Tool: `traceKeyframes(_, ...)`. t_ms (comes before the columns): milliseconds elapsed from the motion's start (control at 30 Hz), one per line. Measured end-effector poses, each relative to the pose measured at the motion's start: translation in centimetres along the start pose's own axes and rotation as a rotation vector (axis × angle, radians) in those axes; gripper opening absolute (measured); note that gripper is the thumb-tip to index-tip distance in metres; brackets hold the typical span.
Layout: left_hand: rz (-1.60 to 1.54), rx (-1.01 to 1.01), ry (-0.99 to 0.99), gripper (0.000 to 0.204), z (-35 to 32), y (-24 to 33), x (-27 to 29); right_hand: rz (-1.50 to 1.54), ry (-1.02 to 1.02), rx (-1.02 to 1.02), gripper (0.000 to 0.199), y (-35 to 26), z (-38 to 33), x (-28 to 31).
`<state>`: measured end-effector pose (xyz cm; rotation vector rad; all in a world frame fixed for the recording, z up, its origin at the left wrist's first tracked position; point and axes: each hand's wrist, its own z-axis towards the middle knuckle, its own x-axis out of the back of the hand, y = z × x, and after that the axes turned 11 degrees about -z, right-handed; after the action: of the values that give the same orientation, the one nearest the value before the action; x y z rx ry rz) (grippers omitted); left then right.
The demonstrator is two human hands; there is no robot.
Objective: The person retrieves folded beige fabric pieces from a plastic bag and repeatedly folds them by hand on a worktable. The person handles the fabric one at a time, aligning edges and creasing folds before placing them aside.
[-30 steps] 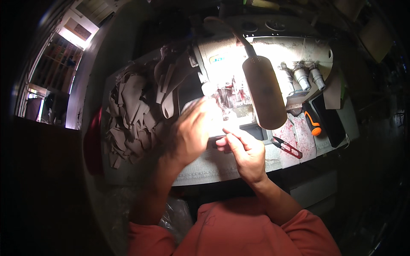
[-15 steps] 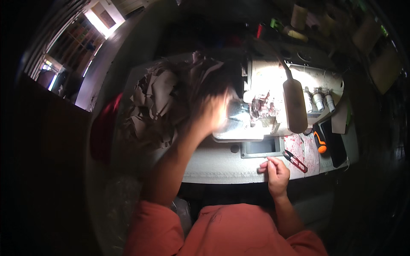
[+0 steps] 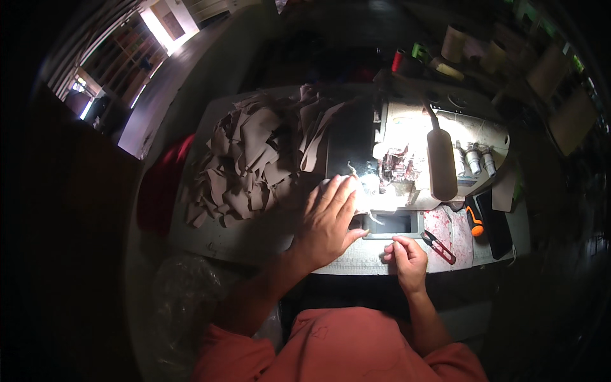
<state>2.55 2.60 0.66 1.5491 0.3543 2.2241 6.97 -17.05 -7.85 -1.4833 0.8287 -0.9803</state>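
Observation:
My left hand point(image 3: 328, 223) lies palm down with its fingers stretched out, at the front left of a brightly lit sewing machine point(image 3: 414, 153). Beneath its fingertips is a pale scrap, washed out by the glare; a thin whitish strand point(image 3: 375, 218) curls out beside it. My right hand point(image 3: 408, 258) rests at the table's front edge, fingers curled in against the thumb; whatever they might hold is hidden. Just right of that hand lie thread snips point(image 3: 439, 248) with red handles. A rectangular recess point(image 3: 398, 223) in the tabletop sits between the hands and the machine.
To the left a heap of beige fabric pieces point(image 3: 254, 137) covers the table. An elongated lamp head point(image 3: 442, 165) hangs before the machine. An orange-handled tool point(image 3: 475, 221) and a dark phone point(image 3: 495, 219) lie at right. Thread cones point(image 3: 454, 41) stand behind; red cloth point(image 3: 162, 184) hangs left.
My left hand has come nearer to me, from beside the fabric heap down to the front of the machine, and now lies flat. My right hand stays almost where it was.

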Motion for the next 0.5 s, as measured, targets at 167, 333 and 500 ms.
traceKeyframes(167, -0.006, -0.039, 0.017, 0.056, -0.2, 0.9, -0.3, 0.024, -0.053, -0.01, 0.014, -0.2, 0.1, -0.6)
traceKeyframes(333, 0.012, -0.07, 0.103, 0.034, 0.0, 0.2, -1.2, -0.009, -0.07, -0.021, 0.014, -0.1, -0.1, -1.0)
traceKeyframes(500, -0.127, -0.1, 0.252, 0.021, 0.4, -1.0, -2.0, -0.009, -0.06, 0.0, 0.014, -0.1, -0.3, -0.7)
